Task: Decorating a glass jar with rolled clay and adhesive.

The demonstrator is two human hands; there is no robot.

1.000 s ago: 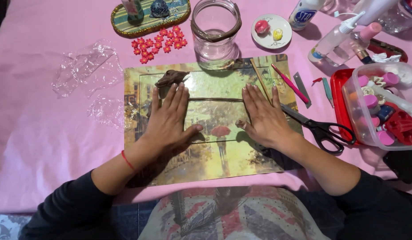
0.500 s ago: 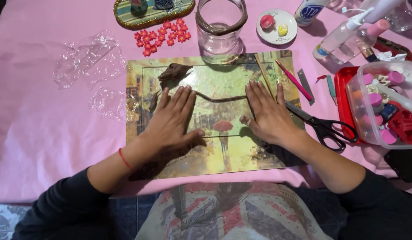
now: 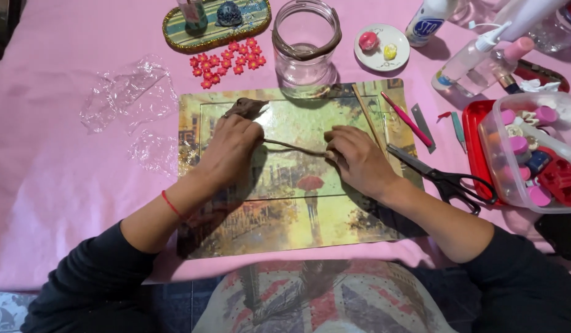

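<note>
A thin brown clay strand (image 3: pixel 295 148) stretches across a glossy picture placemat (image 3: pixel 297 216) on the pink tablecloth. My left hand (image 3: pixel 231 148) pinches the strand's left end and my right hand (image 3: pixel 359 161) pinches its right end, both resting low on the mat. A lump of brown clay (image 3: pixel 245 107) lies just beyond my left hand at the mat's far edge. Behind the mat stands a clear glass jar (image 3: pixel 306 46) with a brown clay band around its neck.
Black scissors (image 3: pixel 448 179), a pink pencil (image 3: pixel 407 119) and a wooden stick (image 3: pixel 367 117) lie right of my hand. A clear tub of small pots (image 3: pixel 532 154) sits on a red tray. Red flower beads (image 3: pixel 227 61), crumpled plastic wrap (image 3: pixel 128 98), bottles and a small dish (image 3: pixel 381 47) lie beyond.
My hands were flat on the mat, pressing side by side. Now both have curled and lifted the thin brown strand by its ends, the left hand shifted toward the clay lump.
</note>
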